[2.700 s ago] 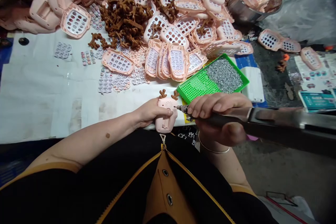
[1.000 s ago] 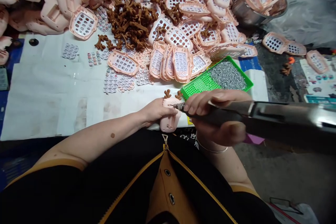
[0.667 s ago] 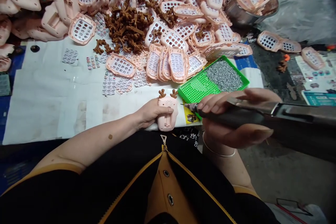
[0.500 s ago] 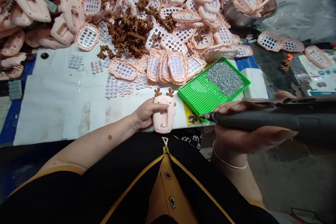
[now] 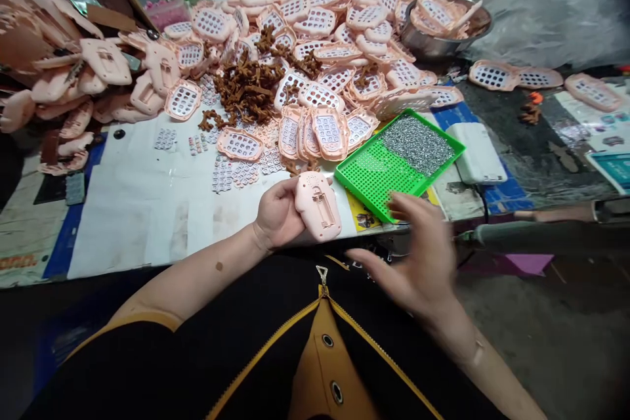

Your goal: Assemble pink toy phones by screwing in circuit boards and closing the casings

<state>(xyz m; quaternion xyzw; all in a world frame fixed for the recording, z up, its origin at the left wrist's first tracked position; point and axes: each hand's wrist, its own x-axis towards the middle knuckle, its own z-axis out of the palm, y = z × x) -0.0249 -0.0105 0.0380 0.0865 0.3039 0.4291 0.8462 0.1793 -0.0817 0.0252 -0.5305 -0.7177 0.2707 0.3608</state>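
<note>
Pink plastic is filling the left hand [image 5: 278, 213]: the toy [image 5: 315, 200] is resting there, over the near edge of the table [image 5: 142, 210], its back facing up and its battery slot showing. The left fingers are clasping the toy from below and along its left side. Brown antlers [image 5: 294, 168] are showing at its far end. The right hand [image 5: 423, 259], blurring, is hovering between the toy and the driver [image 5: 541, 236], thumb and fingers standing well apart. Just beyond, the green tray [image 5: 364, 180] is holding metal bits [image 5: 418, 144]. Shells [image 5: 329, 131] are leaning together behind the toy, and an antler heap [image 5: 251, 88] is lying farther back.
</note>
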